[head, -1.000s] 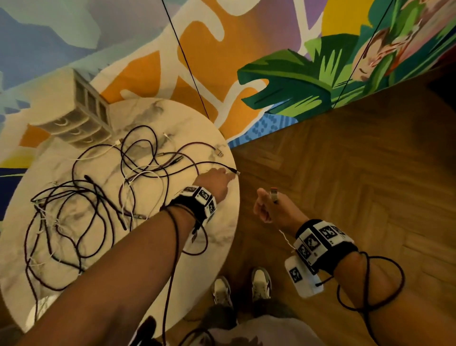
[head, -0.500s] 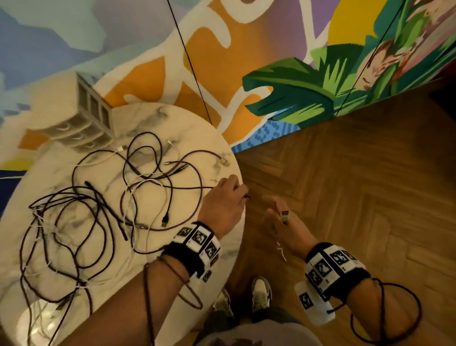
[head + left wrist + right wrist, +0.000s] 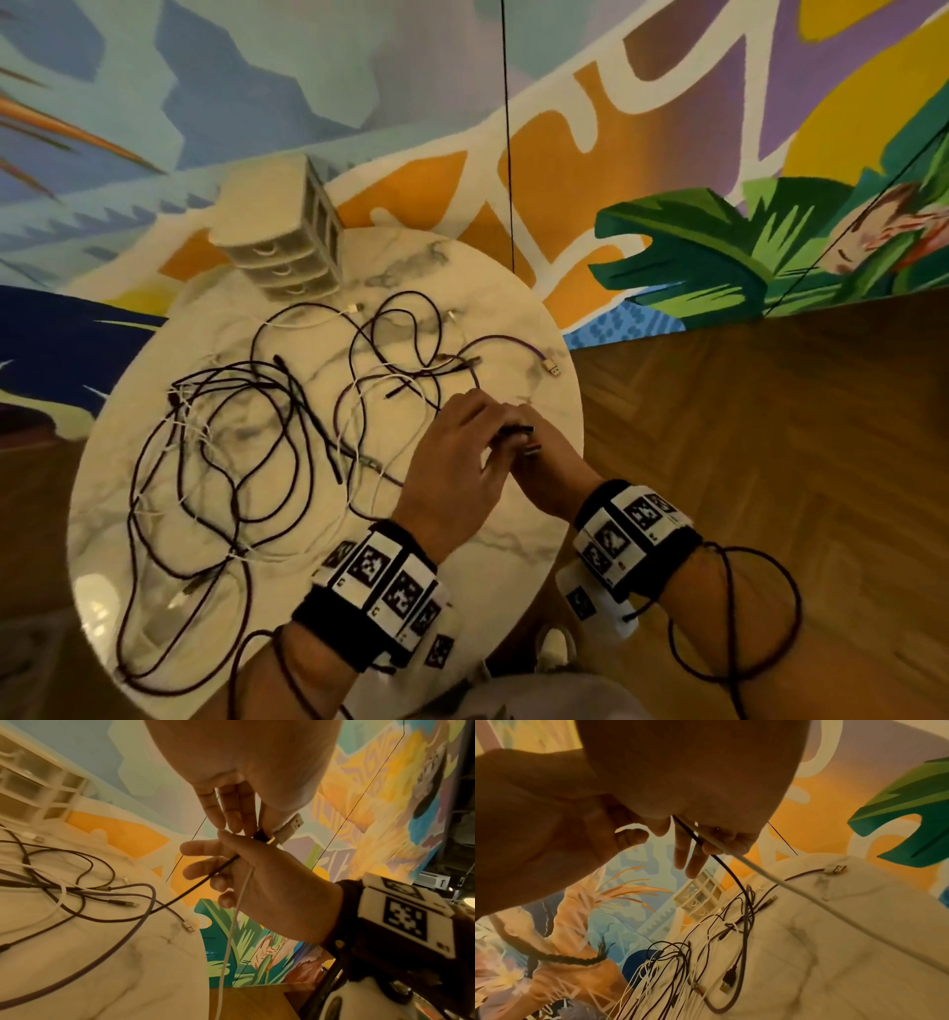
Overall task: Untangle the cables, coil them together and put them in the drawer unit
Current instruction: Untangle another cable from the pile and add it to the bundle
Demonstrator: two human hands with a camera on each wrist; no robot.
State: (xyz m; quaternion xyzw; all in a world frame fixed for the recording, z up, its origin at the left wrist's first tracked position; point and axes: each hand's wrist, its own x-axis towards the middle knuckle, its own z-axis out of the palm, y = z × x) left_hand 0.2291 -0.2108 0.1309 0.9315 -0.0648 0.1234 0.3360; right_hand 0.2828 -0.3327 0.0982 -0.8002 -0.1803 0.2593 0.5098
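Note:
Over the right part of the round marble table [image 3: 513,545] my two hands meet. My right hand [image 3: 549,467] grips a black cable [image 3: 200,884] and a white cable [image 3: 236,912] side by side, the white one's USB plug [image 3: 290,827] sticking out above its fingers. My left hand [image 3: 457,462] pinches the black cable's plug [image 3: 260,836] between thumb and fingertips. A tangle of dark and white cables [image 3: 246,452] sprawls over the table's left and middle. The small beige drawer unit [image 3: 287,252] stands at the far edge, its drawers closed.
A purple cable's plug [image 3: 552,367] lies near the table's right rim. Wooden floor [image 3: 770,437] lies to the right, the painted wall [image 3: 667,128] behind. A thin black cord [image 3: 508,154] hangs down the wall. A dark lead [image 3: 744,616] loops round my right forearm.
My left hand lifted the black cable's end from the table edge and brought it to my right hand, which moved in over the table. Both ends now sit together.

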